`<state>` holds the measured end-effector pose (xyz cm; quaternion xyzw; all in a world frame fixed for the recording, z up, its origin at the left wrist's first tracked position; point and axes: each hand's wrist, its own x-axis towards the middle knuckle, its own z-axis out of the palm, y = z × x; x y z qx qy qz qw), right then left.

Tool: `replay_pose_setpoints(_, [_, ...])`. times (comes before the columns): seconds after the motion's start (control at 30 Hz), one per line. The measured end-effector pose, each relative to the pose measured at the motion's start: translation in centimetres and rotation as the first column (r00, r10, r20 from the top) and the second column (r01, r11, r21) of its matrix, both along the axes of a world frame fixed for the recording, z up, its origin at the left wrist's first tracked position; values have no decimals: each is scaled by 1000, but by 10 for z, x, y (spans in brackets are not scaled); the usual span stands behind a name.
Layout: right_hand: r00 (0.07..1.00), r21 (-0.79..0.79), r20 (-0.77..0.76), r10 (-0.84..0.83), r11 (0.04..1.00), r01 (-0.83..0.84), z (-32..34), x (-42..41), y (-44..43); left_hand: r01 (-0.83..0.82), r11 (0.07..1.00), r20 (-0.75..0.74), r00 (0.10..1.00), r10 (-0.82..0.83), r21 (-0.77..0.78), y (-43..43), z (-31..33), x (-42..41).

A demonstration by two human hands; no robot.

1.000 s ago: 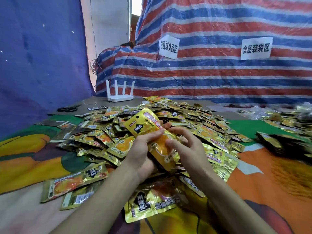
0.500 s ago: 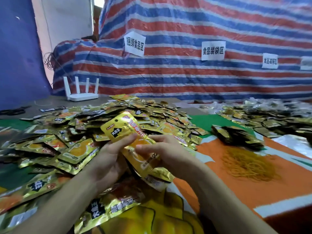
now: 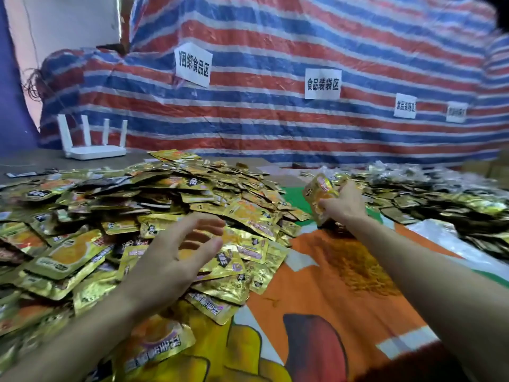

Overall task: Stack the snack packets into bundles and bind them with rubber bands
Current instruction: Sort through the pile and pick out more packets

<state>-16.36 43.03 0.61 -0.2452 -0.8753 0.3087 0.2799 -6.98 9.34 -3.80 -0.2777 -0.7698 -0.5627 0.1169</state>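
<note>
- Head view: right hand [image 3: 344, 206] grips the packet bundle [image 3: 321, 195], long axis near upright, top tilted left, beyond the rubber bands [image 3: 358, 263]
- left hand [image 3: 176, 260] released, fingers spread over the loose pile [image 3: 165, 194]

I count two hands: my left hand [image 3: 176, 260] at lower centre and my right hand [image 3: 344, 205] right of centre. My right hand grips one stack of packets [image 3: 319, 194]. The loose packets [image 3: 165, 194] across the left and middle make one big heap, far too many to count. A second spread of packets [image 3: 440, 194] at the right edge is also beyond counting. There is one heap of rubber bands [image 3: 355, 266] at centre right. At upper left there is one router [image 3: 93, 153] with four antennas [image 3: 86, 130]. Four paper signs [image 3: 193, 64] hang on one striped tarp [image 3: 275, 119].
</note>
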Motion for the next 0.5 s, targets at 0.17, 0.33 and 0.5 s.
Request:
replay_pose_setpoints(0.17, [988,159,153,13,987,-38,-30,-19,3,21,1000,-64,998,-21,-15,7,8,-3])
replay_pose_setpoints(0.33, [941,541,266,-210,840,34,-41,-16,-4,-51,998,-83,995,48,-41,1,-4,-5])
replay_pose_setpoints(0.5, [983,506,171,71,850,-149,-20,-5,-43,-174,970,-165,975,147,-167,-18,7,-11])
